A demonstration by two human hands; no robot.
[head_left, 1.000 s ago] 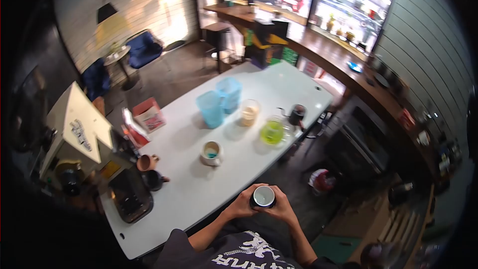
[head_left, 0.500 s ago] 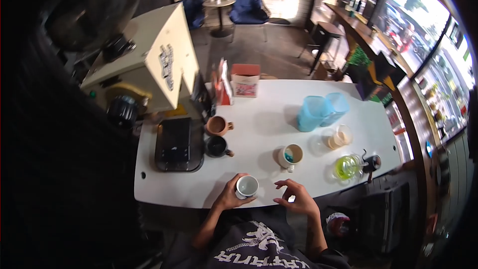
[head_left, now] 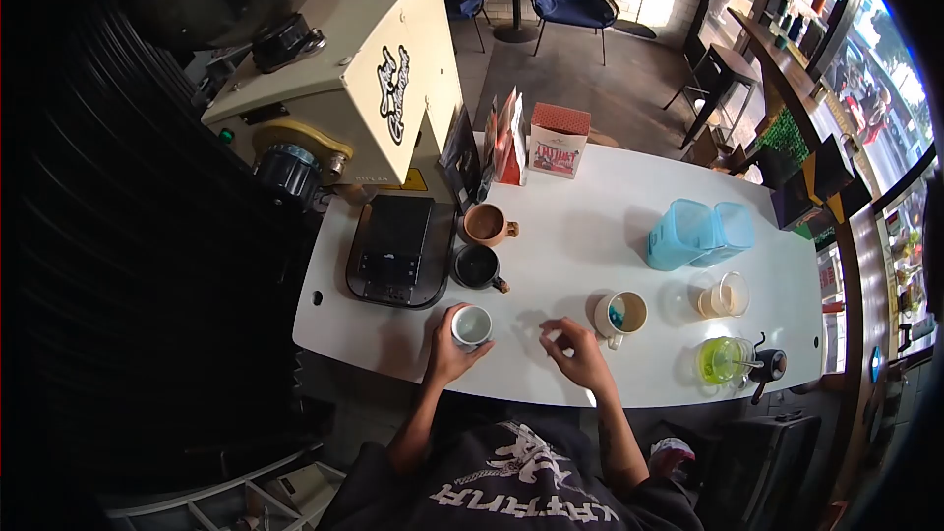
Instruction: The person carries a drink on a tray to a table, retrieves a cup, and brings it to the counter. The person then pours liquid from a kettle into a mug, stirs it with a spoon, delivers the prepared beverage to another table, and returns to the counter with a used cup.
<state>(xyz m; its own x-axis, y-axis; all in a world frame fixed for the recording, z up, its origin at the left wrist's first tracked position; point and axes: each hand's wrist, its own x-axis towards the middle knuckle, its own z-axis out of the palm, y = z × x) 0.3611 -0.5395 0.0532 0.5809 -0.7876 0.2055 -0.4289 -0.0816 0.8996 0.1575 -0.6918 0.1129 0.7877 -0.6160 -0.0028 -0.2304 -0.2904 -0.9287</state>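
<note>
My left hand (head_left: 450,354) is wrapped round a cup (head_left: 471,326) with a pale inside, over the front of the white table (head_left: 551,280). To its right my right hand (head_left: 578,352) is raised above the table with curled fingers; thumb and forefinger look apart, and nothing shows between them. A cream mug (head_left: 620,315) with something teal inside stands just beyond my right hand. Behind the held cup are a black cup (head_left: 477,266) and a brown cup (head_left: 486,224). Left of these lies a black scale (head_left: 396,241) on a dark tray.
A cream grinder (head_left: 344,79) stands at the left. Red and white bags (head_left: 511,143) and a box (head_left: 559,143) are at the back. Blue pitchers (head_left: 680,234), a glass (head_left: 725,296), a green-yellow vessel (head_left: 723,360) and a black-topped item (head_left: 770,366) stand at the right.
The view has swung toward the grinder. My right hand has let go of the cup and moved to the right, while my left hand holds it, now over the table.
</note>
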